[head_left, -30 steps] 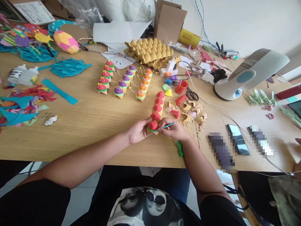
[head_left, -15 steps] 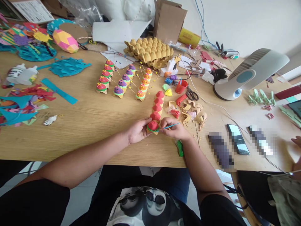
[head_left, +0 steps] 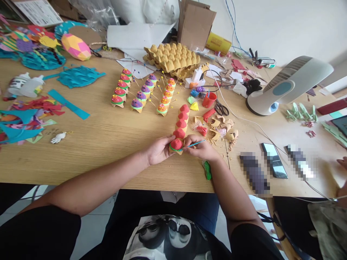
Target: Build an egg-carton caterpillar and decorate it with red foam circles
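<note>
A strip of egg carton (head_left: 180,123) with several red-topped bumps lies in front of me, pointing away. My left hand (head_left: 159,150) grips its near end from the left, thumb on the side of the bump. Between the fingers of my right hand (head_left: 199,147) is a thin blue stick tool (head_left: 196,143), whose tip meets the green band around the nearest red bump (head_left: 176,144). The exact shape of that tip is too small to tell. A packet of green clay (head_left: 207,170) lies just below my right wrist.
Three decorated carton strips (head_left: 141,96) stand farther back, with pins sticking out of some. Carton scraps (head_left: 215,134), scissors (head_left: 221,108) and a red cup (head_left: 209,100) lie right of the strip. A white fan (head_left: 282,88), a phone (head_left: 274,160) and another person's hand (head_left: 343,161) are at right.
My right hand and the blue tool have shifted slightly, with the tool's rear end a little lower and to the left. My left hand keeps its hold on the carton strip.
</note>
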`<state>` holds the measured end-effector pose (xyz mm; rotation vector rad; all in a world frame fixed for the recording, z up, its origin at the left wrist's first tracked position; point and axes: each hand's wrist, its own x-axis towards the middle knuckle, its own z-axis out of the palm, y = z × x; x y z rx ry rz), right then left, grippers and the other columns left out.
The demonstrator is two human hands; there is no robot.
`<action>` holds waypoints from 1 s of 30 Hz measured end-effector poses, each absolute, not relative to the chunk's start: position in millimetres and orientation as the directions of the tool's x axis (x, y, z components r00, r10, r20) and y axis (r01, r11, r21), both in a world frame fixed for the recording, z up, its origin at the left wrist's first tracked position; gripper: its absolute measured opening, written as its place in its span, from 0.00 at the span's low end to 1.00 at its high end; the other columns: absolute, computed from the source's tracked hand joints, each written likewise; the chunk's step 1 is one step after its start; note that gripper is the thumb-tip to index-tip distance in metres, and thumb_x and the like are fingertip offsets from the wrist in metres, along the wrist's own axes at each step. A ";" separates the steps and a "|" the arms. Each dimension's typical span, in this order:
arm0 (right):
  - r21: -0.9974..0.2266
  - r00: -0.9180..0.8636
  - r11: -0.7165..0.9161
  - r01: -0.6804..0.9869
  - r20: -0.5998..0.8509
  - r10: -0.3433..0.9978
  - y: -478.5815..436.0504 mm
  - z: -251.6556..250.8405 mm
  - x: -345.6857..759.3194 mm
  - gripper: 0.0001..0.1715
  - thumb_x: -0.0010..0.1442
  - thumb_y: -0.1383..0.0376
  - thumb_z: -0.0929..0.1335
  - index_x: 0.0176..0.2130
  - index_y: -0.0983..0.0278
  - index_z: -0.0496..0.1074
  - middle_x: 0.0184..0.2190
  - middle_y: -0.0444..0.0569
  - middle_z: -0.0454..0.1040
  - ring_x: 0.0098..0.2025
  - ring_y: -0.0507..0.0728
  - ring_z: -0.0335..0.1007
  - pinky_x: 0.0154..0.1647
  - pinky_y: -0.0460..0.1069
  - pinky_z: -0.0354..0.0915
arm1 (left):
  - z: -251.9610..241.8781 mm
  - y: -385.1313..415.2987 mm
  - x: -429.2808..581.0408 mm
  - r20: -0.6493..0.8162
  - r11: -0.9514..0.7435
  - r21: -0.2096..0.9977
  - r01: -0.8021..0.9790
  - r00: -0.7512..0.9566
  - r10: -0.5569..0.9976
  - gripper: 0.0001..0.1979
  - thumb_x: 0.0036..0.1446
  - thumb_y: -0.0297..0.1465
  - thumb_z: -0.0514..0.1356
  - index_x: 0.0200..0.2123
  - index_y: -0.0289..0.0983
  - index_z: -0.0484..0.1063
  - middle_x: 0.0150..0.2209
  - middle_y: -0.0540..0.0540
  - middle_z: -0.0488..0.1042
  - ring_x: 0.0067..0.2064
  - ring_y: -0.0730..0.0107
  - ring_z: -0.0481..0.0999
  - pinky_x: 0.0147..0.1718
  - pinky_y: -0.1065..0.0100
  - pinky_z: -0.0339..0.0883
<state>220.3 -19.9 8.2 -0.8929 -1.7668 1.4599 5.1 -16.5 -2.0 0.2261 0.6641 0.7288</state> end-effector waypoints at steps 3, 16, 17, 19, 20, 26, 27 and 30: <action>-0.987 -0.548 0.136 0.091 0.064 0.834 -20.3 8.9 219.9 0.17 0.56 0.57 0.79 0.31 0.63 0.71 0.28 0.41 0.69 0.29 0.50 0.62 0.32 0.46 0.60 | 1.6 -17.2 6.1 -0.491 0.730 0.410 -0.547 0.542 0.682 0.10 0.70 0.23 0.54 0.41 0.30 0.76 0.32 0.43 0.81 0.28 0.71 0.81 0.24 0.74 0.76; -0.994 -0.538 0.104 0.022 0.075 0.840 -17.5 5.4 225.0 0.19 0.57 0.56 0.77 0.29 0.63 0.69 0.28 0.41 0.67 0.29 0.50 0.62 0.32 0.46 0.60 | 1.3 -16.9 5.7 -0.494 0.733 0.405 -0.547 0.543 0.679 0.11 0.71 0.24 0.53 0.40 0.30 0.76 0.31 0.45 0.81 0.27 0.71 0.81 0.22 0.73 0.75; -0.995 -0.539 0.100 0.022 0.073 0.839 -17.3 4.8 225.2 0.19 0.57 0.56 0.78 0.29 0.63 0.69 0.28 0.41 0.66 0.29 0.50 0.62 0.32 0.46 0.60 | 1.3 -16.8 5.8 -0.491 0.732 0.406 -0.547 0.545 0.680 0.11 0.70 0.24 0.53 0.40 0.30 0.76 0.31 0.44 0.81 0.27 0.71 0.81 0.22 0.74 0.75; -0.995 -0.547 0.095 0.037 0.059 0.835 -17.2 4.2 224.3 0.18 0.56 0.57 0.78 0.30 0.63 0.70 0.28 0.41 0.67 0.29 0.50 0.62 0.32 0.46 0.60 | 0.8 -16.5 5.9 -0.490 0.732 0.408 -0.546 0.546 0.680 0.11 0.70 0.24 0.53 0.41 0.30 0.76 0.31 0.44 0.81 0.27 0.71 0.81 0.22 0.73 0.74; -0.995 -0.550 0.089 0.045 0.050 0.834 -17.2 4.2 223.4 0.17 0.56 0.58 0.78 0.30 0.63 0.70 0.28 0.41 0.68 0.29 0.50 0.62 0.32 0.46 0.59 | 0.3 -16.3 5.9 -0.490 0.732 0.410 -0.544 0.546 0.680 0.11 0.70 0.24 0.53 0.42 0.30 0.76 0.32 0.43 0.81 0.27 0.71 0.81 0.22 0.73 0.74; -0.998 -0.529 0.053 0.043 0.022 0.848 -17.8 6.3 220.5 0.18 0.54 0.58 0.79 0.31 0.63 0.71 0.27 0.40 0.68 0.29 0.50 0.61 0.32 0.46 0.59 | -2.5 -16.3 5.8 -0.494 0.731 0.407 -0.548 0.541 0.681 0.10 0.70 0.24 0.55 0.41 0.30 0.76 0.32 0.44 0.81 0.28 0.71 0.81 0.23 0.73 0.75; -0.998 -0.531 0.051 0.038 0.022 0.847 -17.6 6.3 221.1 0.18 0.55 0.57 0.79 0.31 0.63 0.71 0.27 0.41 0.68 0.29 0.50 0.61 0.32 0.46 0.59 | -2.8 -16.5 5.8 -0.491 0.731 0.407 -0.548 0.543 0.681 0.09 0.70 0.24 0.55 0.41 0.30 0.76 0.32 0.44 0.81 0.28 0.71 0.81 0.23 0.73 0.75; -0.999 -0.547 0.049 0.024 0.028 0.837 -16.3 4.7 223.3 0.20 0.55 0.54 0.78 0.30 0.63 0.70 0.28 0.41 0.69 0.29 0.50 0.62 0.32 0.46 0.61 | -3.5 -16.5 5.4 -0.480 0.730 0.407 -0.549 0.551 0.683 0.10 0.70 0.24 0.55 0.40 0.30 0.76 0.32 0.43 0.81 0.28 0.71 0.81 0.24 0.74 0.75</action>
